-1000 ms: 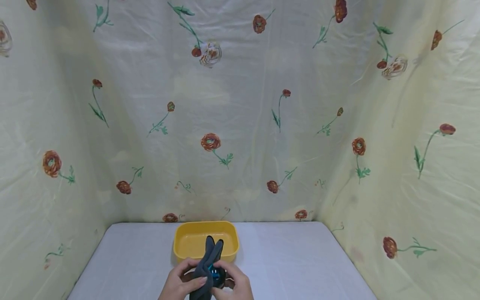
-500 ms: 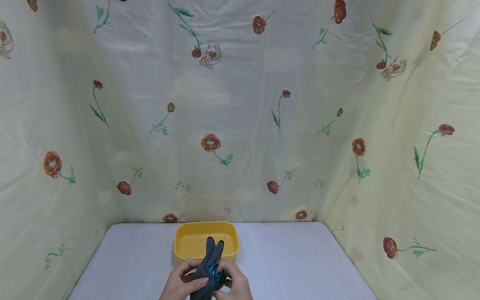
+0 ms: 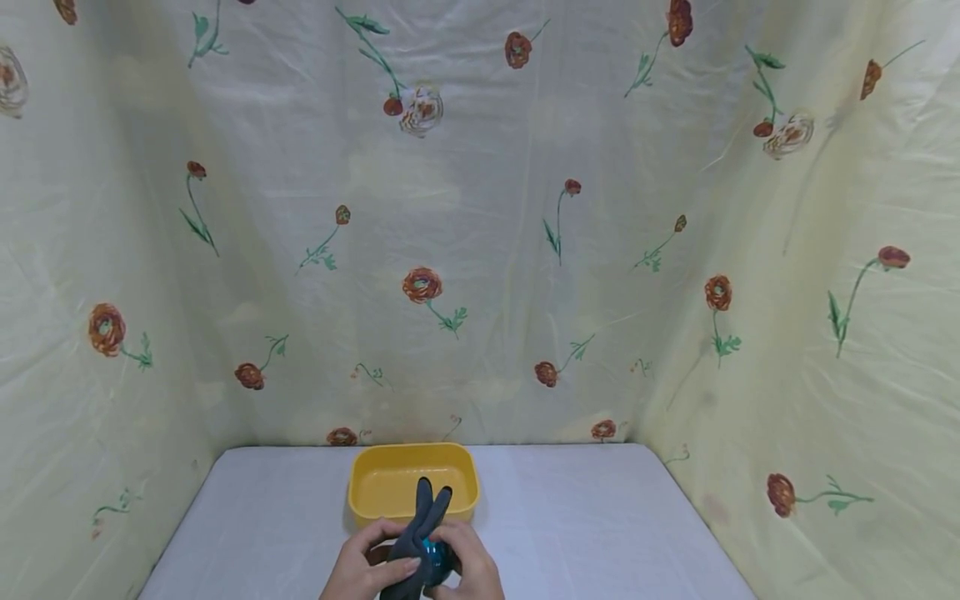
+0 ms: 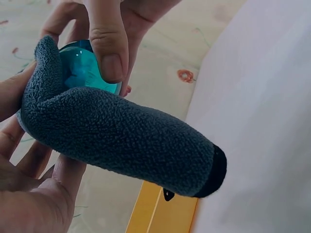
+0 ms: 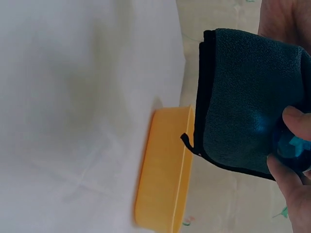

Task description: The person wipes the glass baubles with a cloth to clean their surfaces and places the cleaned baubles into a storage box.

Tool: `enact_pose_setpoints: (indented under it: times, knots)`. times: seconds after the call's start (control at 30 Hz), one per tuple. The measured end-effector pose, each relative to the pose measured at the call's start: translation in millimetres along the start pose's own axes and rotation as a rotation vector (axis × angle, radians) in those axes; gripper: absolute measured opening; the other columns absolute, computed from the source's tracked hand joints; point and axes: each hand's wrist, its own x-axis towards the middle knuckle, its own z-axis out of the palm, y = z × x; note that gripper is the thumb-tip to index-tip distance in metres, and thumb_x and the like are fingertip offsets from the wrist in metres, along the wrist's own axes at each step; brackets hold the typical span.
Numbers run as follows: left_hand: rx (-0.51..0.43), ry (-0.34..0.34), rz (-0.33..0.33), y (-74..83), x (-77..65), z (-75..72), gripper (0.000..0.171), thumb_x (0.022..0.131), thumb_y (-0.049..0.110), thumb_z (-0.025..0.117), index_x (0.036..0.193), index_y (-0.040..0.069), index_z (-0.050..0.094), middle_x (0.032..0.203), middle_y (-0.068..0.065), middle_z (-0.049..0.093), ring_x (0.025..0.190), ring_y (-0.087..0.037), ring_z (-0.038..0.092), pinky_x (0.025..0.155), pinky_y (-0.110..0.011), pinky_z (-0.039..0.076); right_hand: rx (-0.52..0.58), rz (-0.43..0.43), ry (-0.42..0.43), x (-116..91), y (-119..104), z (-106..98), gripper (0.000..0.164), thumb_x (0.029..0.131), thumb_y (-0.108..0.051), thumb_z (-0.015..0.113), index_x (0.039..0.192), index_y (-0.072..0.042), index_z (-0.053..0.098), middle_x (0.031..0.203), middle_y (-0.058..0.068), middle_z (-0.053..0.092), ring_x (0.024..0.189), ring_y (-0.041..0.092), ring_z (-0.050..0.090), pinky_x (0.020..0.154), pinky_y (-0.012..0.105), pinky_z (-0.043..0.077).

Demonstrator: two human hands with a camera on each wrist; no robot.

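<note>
A dark grey-blue terry cloth (image 3: 408, 543) with black edging is folded around one side of a shiny, see-through teal ball (image 3: 437, 562). My left hand (image 3: 363, 567) grips the cloth from the left, thumb in front. On the other side my right hand (image 3: 476, 562) holds the ball between thumb and fingers. In the left wrist view, the right thumb (image 4: 111, 53) presses on the ball (image 4: 85, 70), which sits in the cloth's fold (image 4: 116, 131). A small black loop (image 5: 188, 144) hangs from the cloth's edge in the right wrist view. The fingers partly cover the ball.
Behind the hands a yellow rectangular tub (image 3: 360, 492) stands on the white table (image 3: 585, 517), near its far edge. Flower-printed curtains (image 3: 480, 350) enclose the table at the back and both sides.
The cloth's upper ends have spread a little apart and tilted right. My right fingers have shifted on the ball, which has turned slightly. The tub has stayed put.
</note>
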Motion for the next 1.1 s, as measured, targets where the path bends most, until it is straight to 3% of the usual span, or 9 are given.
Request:
enact_pose_setpoints:
  times: [0.23,0.43,0.6,0.8,0.9,1.1]
  knots:
    - [0.007,-0.006,0.015,2.9,-1.2,-0.1,0.053,0.084,0.028,0.08,0.124,0.0,0.059,0.124,-0.011,0.064,0.102,-0.023,0.063,0.088,-0.046,0.062,0.048,-0.01,0.0,1,2,-3,0.044,0.075,-0.004,0.083,0.111,-0.021,0.064,0.115,0.001,0.062,0.104,0.016,0.064,0.088,0.027,0.063]
    - [-0.026,-0.015,0.022,3.7,-1.9,-0.4,0.052,0.084,0.028,0.08,0.122,0.0,0.06,0.121,-0.01,0.065,0.101,-0.023,0.066,0.089,-0.045,0.063,0.138,0.079,-0.012,4,7,-7,0.046,0.074,-0.018,0.087,0.116,-0.019,0.067,0.117,0.004,0.068,0.101,0.019,0.069,0.084,0.03,0.065]
    - [-0.042,-0.031,0.033,6.5,-3.9,-0.3,0.05,0.084,0.027,0.08,0.121,-0.001,0.061,0.118,-0.008,0.066,0.101,-0.024,0.067,0.09,-0.044,0.063,0.229,0.153,-0.007,6,12,-9,0.052,0.071,-0.017,0.088,0.119,-0.016,0.067,0.12,0.007,0.067,0.096,0.02,0.069,0.08,0.029,0.065]
    - [-0.035,-0.029,0.032,4.4,-3.2,0.6,0.046,0.084,0.022,0.079,0.12,-0.001,0.061,0.12,-0.008,0.066,0.102,-0.023,0.066,0.09,-0.046,0.062,0.201,0.213,0.006,7,17,-9,0.054,0.071,-0.03,0.089,0.118,-0.018,0.067,0.113,0.003,0.07,0.09,0.017,0.067,0.076,0.032,0.064]
    - [-0.019,-0.021,0.044,3.0,-2.1,1.0,0.045,0.084,0.021,0.079,0.12,0.0,0.062,0.121,-0.009,0.066,0.102,-0.024,0.066,0.09,-0.047,0.062,0.219,0.238,0.002,5,18,-9,0.055,0.072,-0.033,0.087,0.12,-0.016,0.066,0.106,0.003,0.071,0.088,0.017,0.067,0.075,0.033,0.064]
    - [-0.006,-0.008,0.067,1.8,-1.7,2.6,0.043,0.084,0.018,0.079,0.119,0.001,0.063,0.125,-0.012,0.065,0.105,-0.025,0.066,0.09,-0.047,0.061,0.365,0.248,-0.03,4,19,-9,0.058,0.082,-0.034,0.079,0.128,-0.005,0.058,0.098,0.01,0.071,0.085,0.02,0.07,0.075,0.036,0.066]
